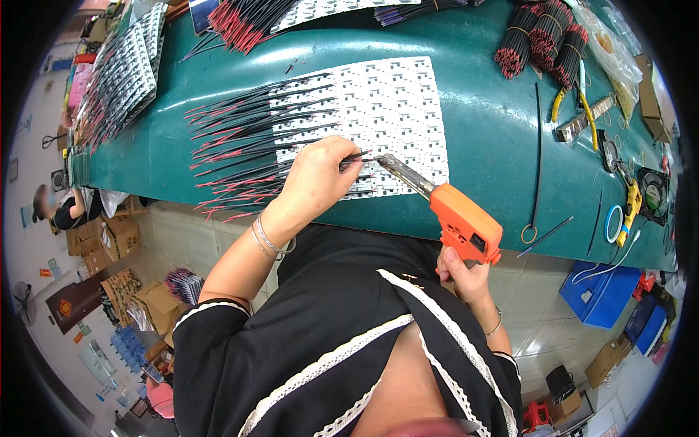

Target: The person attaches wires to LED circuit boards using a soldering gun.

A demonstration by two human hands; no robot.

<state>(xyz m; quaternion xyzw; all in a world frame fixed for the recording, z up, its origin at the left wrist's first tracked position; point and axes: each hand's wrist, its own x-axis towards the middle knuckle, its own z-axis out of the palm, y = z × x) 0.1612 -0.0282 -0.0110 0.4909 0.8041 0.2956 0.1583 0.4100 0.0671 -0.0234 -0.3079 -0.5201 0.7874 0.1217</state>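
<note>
My left hand [320, 173] pinches a thin black wire [354, 156] against a white circuit board panel [408, 84] lying on the green tabletop. My right hand [463, 274] is wrapped round the grip of an orange soldering gun [466, 218]. Its dark metal tip meets the panel right by the end of the pinched wire; whether the two touch is too small to tell. Rows of black wires with red ends [240, 135] fan out from the panel's left side, partly hidden under my left hand and wrist.
Bundled black and red wires [550, 36] lie at the far right, near yellow-handled pliers [587, 116] and a small fan [653, 195]. More wired panels [127, 73] stand at the left. A blue bin [601, 295] is below the table's right edge. Another person [69, 209] is at far left.
</note>
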